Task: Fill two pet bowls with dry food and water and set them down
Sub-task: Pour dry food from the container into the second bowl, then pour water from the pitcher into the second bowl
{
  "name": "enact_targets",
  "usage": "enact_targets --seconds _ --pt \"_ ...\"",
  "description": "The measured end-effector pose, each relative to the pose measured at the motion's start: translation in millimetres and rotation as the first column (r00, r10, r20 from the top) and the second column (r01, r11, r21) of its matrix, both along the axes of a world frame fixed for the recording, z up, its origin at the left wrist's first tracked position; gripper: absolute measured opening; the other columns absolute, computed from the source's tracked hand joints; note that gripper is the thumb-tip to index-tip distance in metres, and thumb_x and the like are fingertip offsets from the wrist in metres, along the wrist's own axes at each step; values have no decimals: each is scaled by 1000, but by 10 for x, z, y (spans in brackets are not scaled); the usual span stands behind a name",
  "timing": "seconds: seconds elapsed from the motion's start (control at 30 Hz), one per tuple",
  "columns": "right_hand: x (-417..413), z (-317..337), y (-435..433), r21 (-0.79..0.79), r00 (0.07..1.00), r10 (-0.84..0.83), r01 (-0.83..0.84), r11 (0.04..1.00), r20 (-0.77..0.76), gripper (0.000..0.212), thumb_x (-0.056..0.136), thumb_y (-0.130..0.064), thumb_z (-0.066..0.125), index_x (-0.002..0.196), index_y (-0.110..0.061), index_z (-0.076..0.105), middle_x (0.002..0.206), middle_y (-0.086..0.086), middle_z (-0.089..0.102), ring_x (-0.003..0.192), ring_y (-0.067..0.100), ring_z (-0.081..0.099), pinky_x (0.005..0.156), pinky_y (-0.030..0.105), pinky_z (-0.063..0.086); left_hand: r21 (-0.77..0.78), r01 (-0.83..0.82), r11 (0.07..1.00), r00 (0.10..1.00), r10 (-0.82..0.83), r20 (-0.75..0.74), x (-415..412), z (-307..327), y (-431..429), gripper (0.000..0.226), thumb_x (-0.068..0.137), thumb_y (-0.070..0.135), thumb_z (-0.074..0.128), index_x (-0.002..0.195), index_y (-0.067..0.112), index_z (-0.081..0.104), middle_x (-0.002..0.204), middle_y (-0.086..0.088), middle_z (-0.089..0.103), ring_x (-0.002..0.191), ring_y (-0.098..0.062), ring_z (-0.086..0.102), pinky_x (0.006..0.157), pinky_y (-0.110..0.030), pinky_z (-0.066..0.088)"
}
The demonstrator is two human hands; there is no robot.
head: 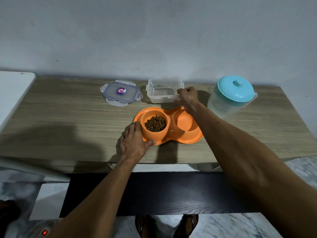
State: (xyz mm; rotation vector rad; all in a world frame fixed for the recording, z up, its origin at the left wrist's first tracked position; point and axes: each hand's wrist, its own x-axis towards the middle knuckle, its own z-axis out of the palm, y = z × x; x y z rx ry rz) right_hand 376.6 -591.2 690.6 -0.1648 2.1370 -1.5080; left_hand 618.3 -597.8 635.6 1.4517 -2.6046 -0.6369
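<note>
Orange plastic double pet bowl [169,126]: rigid, light; kibble side filled, other side empty.
Left hand [134,142]: spread open, resting on rim.
Right hand [187,97]: pinching clear empty plastic container [163,91] corner.
Hold: both ends, level.

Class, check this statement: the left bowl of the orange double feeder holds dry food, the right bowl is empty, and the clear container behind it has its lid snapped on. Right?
Not quite. The head view shows the clear container open and its lid lying flat on the table to its left. The rest stands: the left bowl holds dry food and the right bowl looks empty.

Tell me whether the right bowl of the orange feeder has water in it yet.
No: the right bowl looks dry and empty, while only the left bowl holds kibble.
</note>
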Motion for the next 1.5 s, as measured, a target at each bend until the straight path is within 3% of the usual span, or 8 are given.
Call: enact_targets --seconds 0.27,0.47,0.67,0.8,0.97,1.13,1.37,1.5 --pt "-59 -154 -40 118 999 -35 35 992 5 13 92 -13 64 101 -4 62 107 14 60 84 32 69 64 39 63 16 14 1000 1000 -14 3 -22 -32 4 105 71 60 74 152 15 24 153 -6 33 140 -27 34 110 -47 37" --pt "-15 -190 -41 247 997 24 -6 969 -68 25 92 -15 62 111 0 68 110 14 69 98 30 68 84 39 60 9 15 1000 1000 -15 17 45 -84 -20 106 71 61 74 152 14 23 154 -6 33 141 -28 34 110 -49 36" --pt "46 -99 96 289 989 72 -32 957 -129 27 91 -17 59 108 3 68 104 15 68 93 28 65 69 30 50 27 28 999 999 -29 28 76 -152 -44 108 70 60 74 152 13 21 155 -9 32 142 -29 33 111 -49 36" --pt "67 153 267 297 932 136 -32 954 -335 22 92 -17 54 98 -2 68 92 11 66 87 26 60 70 31 44 22 35 999 999 -35 -15 101 -117 -10 116 65 62 75 152 15 15 153 -11 33 141 -32 35 108 -52 37" --pt "-106 638 551 154 811 86 5 988 -578 25 88 -15 50 94 -3 71 96 14 73 92 30 66 81 40 53 -172 118 978 993 -118 13 -103 144 88 112 70 69 66 152 9 18 154 -12 31 142 -29 32 112 -48 34" --pt "-374 952 925 81 717 2 76 994 -697 25 89 -15 48 89 -3 70 89 9 73 80 19 60 69 23 38 -183 288 940 957 -277 83 -439 285 269 101 75 71 59 150 10 27 154 -11 34 144 -28 28 114 -49 27" --pt "-899 825 1467 111 743 -125 259 959 -657 29 89 -21 49 99 -6 71 106 10 70 99 27 63 81 31 46 -113 310 944 949 -301 95 -767 263 448 104 76 71 59 151 9 24 157 -11 30 148 -31 18 117 -55 18" --pt "-1146 555 1658 74 836 -314 385 920 -450 28 92 -24 48 98 -7 71 97 10 68 93 25 61 75 27 39 -119 297 948 953 -286 99 -850 227 499 103 78 71 58 152 9 24 157 -11 29 148 -30 19 117 -55 19"
